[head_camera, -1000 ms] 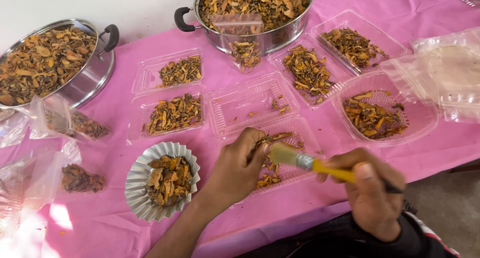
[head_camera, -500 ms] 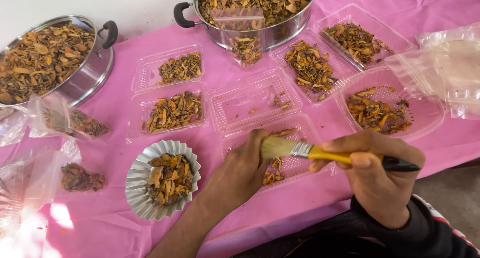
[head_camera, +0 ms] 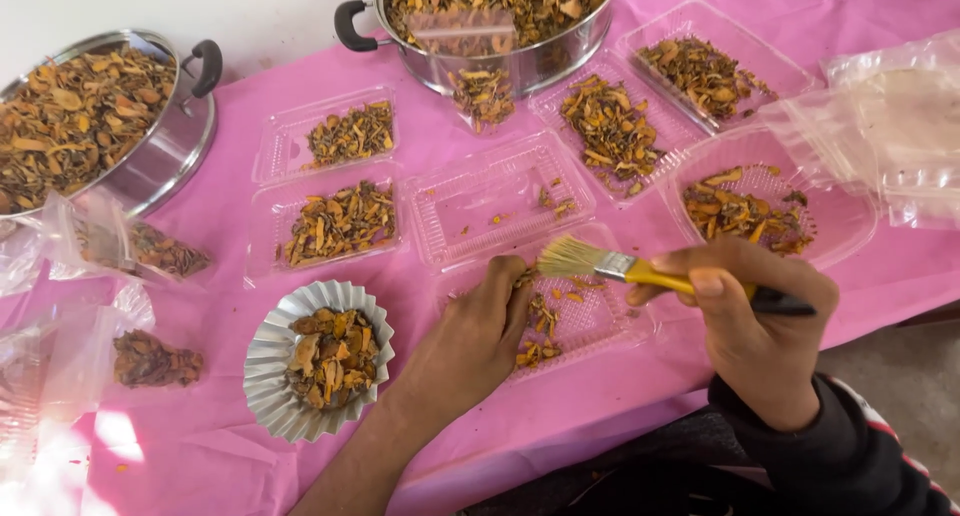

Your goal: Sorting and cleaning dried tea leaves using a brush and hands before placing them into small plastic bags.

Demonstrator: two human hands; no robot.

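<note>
Pink cloth on counter (head_camera: pixel 250 206); clear tray (head_camera: pixel 600 321) at near edge, left hand (head_camera: pixel 475 341) pinching chips in it, right hand (head_camera: pixel 750 316) gripping brush (head_camera: pixel 620 268) above; hard sweep may flick chips off edge

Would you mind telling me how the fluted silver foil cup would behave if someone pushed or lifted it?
The fluted foil cup looks thin, so it would probably crumple under a firm pinch. Holding only dried pieces, it likely weighs little and would slide easily on the pink cloth. Its wide base suggests it won't tip.

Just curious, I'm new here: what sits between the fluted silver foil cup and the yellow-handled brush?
In the head view, the left hand lies between the fluted silver foil cup and the yellow-handled brush, resting on a clear plastic tray of dried pieces.
</note>
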